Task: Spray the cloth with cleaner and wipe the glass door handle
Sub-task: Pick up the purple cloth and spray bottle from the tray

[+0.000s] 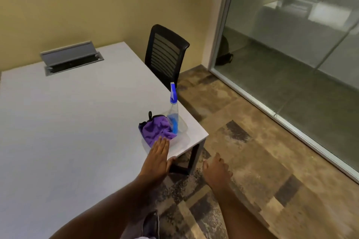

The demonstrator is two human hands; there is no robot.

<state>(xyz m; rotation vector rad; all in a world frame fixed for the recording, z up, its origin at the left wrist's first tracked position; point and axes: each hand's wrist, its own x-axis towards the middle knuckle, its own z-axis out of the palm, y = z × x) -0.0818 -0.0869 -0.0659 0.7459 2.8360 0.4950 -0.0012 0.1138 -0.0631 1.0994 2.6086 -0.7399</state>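
A purple cloth [155, 130] with a dark loop lies crumpled near the right front corner of the white table [68, 122]. Right beside it stands a clear spray bottle [174, 116] with a blue trigger head and a little blue liquid. My left hand [157, 159] stretches flat over the table edge, fingers together, its tips just touching the cloth's near edge. My right hand [216, 170] hovers over the floor to the right of the table, fingers loosely curled, holding nothing. The glass wall [291, 35] fills the right side; no door handle is in view.
A black mesh office chair [167, 54] stands at the table's far right side. A grey cable box [71, 57] with its lid raised sits in the tabletop at the back. Patterned brown carpet [252, 161] runs between the table and the glass wall.
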